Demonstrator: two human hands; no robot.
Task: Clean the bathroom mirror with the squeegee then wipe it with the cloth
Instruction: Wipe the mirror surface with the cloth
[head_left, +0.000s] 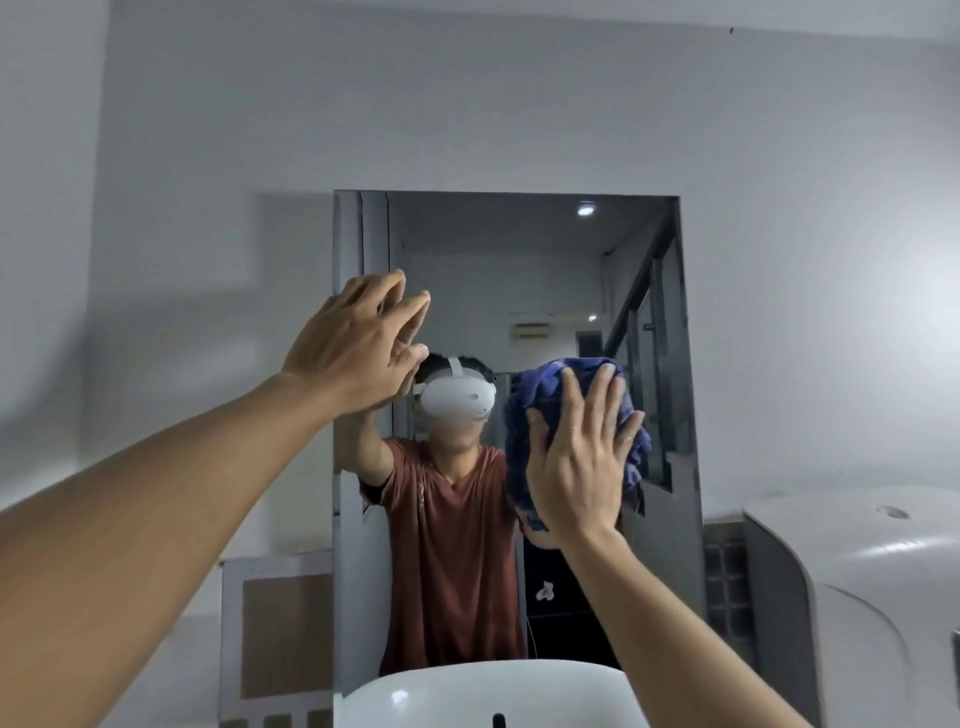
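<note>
The rectangular bathroom mirror (519, 270) hangs on the white wall straight ahead. My right hand (582, 457) presses a crumpled blue cloth (540, 384) flat against the glass at the mirror's right-centre, fingers spread over it. My left hand (358, 348) is raised at the mirror's left edge, fingers apart and fingertips touching the glass, holding nothing. No squeegee is in view. The mirror reflects a person in a red-brown shirt with a white headset.
A white washbasin (488, 691) sits directly below the mirror with a dark tap tip at its middle. A large white rounded fixture (857, 571) stands at the right. A framed panel (280, 623) is low on the left wall.
</note>
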